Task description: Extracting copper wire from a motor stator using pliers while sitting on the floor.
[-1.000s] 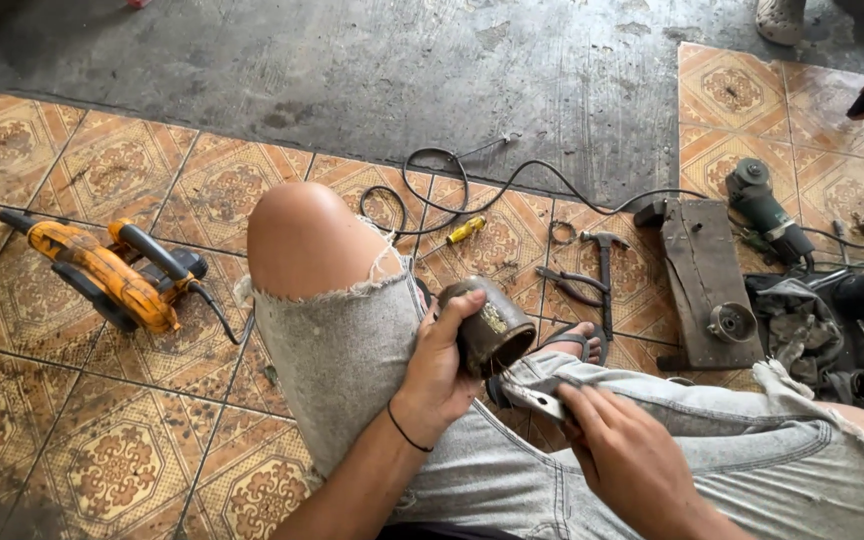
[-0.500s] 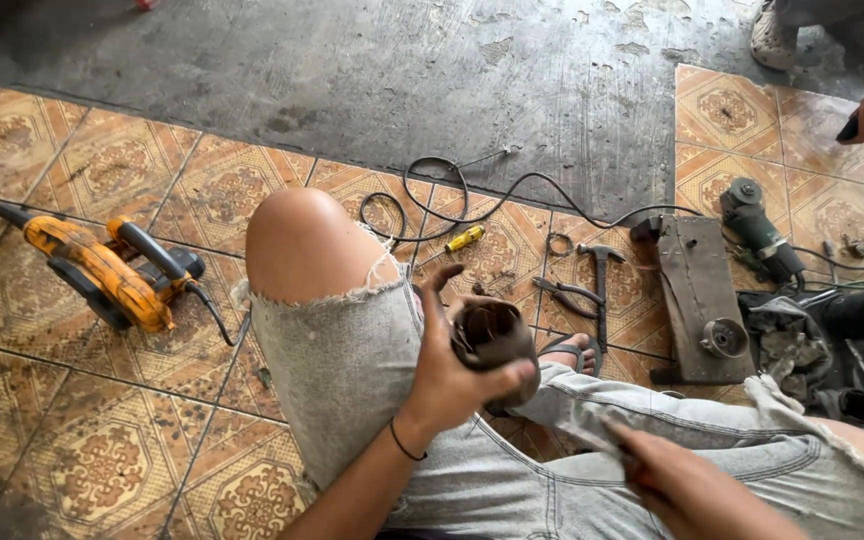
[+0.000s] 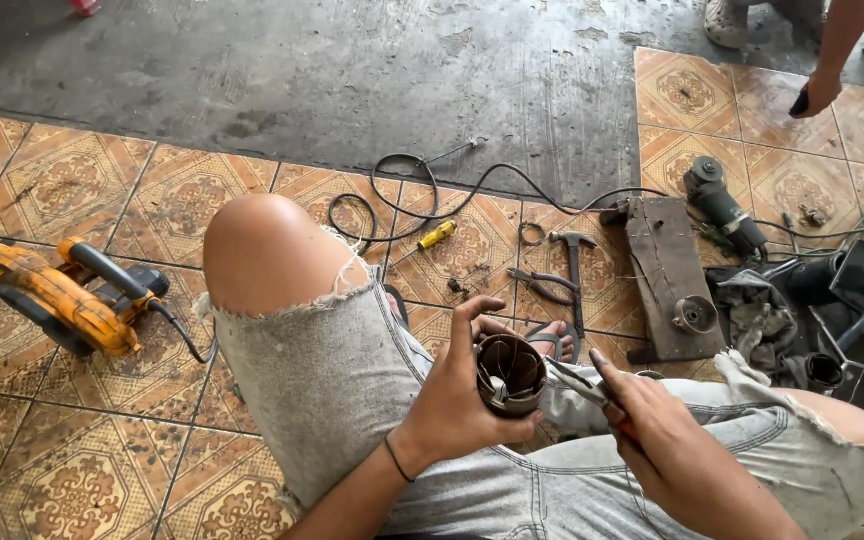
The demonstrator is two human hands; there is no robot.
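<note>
Gripping pliers [image 3: 584, 385], the right hand [image 3: 677, 455] pokes their tips into a metal cylinder [image 3: 510, 375] that the left hand [image 3: 457, 400] clasps over the lap. Beyond lie a hammer [image 3: 573, 262], screwdriver [image 3: 430, 239] and cable [image 3: 422, 190] on the tiled floor [image 3: 92, 190]; an orange saw [image 3: 57, 295] sits left.

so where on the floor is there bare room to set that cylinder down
Bare tiles lie between the orange power tool and the raised knee, and the dark concrete strip beyond. It is crowded right of the knee: cable, pliers, hammer, grinder.
</note>
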